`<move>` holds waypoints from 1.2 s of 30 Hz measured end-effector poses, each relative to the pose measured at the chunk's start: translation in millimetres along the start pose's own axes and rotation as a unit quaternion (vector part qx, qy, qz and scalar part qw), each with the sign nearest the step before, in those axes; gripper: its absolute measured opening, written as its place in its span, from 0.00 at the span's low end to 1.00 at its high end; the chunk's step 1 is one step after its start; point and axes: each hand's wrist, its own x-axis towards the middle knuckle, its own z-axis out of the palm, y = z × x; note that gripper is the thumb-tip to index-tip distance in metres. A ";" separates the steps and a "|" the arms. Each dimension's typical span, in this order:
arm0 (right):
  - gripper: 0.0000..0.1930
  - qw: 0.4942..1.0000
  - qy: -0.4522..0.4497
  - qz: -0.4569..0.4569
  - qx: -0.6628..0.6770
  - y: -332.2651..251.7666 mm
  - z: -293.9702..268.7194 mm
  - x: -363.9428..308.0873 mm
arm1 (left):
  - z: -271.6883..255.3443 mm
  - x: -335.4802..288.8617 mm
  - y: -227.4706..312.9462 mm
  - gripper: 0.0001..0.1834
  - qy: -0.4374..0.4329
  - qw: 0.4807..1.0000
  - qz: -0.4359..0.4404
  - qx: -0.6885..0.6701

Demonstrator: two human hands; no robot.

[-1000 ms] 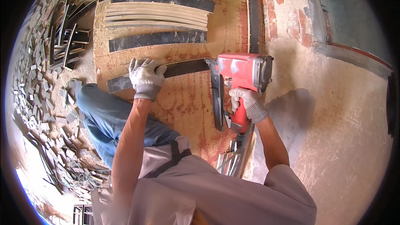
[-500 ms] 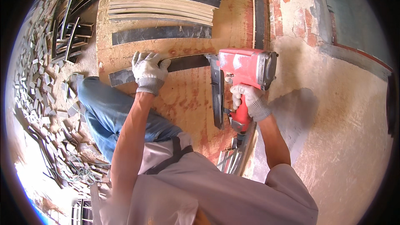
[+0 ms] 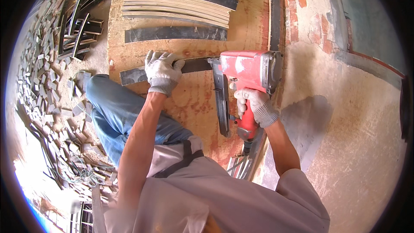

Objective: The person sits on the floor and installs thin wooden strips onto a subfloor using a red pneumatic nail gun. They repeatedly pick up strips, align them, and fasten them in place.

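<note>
My left hand [image 3: 163,71], in a white knit glove, holds down a black-faced wooden strip [image 3: 195,65], its fingers over the far edge and thumb pointing right. The strip lies crosswise on a stained wooden board [image 3: 189,99]. My gloved right hand [image 3: 254,103] grips the handle of a red nail gun [image 3: 246,67] with worn paint. The nail gun's nose stands at the right part of the strip and hides that end. Its black magazine [image 3: 221,103] extends toward me. Whether the nose presses on the strip I cannot tell.
Beyond the strip lies another black strip [image 3: 176,34], then a stack of pale-edged strips [image 3: 177,5]. Many small offcuts [image 3: 47,90] litter the floor at left, near a pile of dark strips [image 3: 79,30]. A worn wall [image 3: 353,116] stands at right.
The nail gun has shifted a little left along the strip. My left hand keeps its place on the strip, while the whole view has moved slightly.
</note>
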 end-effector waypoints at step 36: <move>0.13 1.000 -0.010 -0.022 0.020 59.7 6.1 -27.8 | -51.6 -35.4 -75.7 0.29 -0.008 0.855 -0.465 -0.229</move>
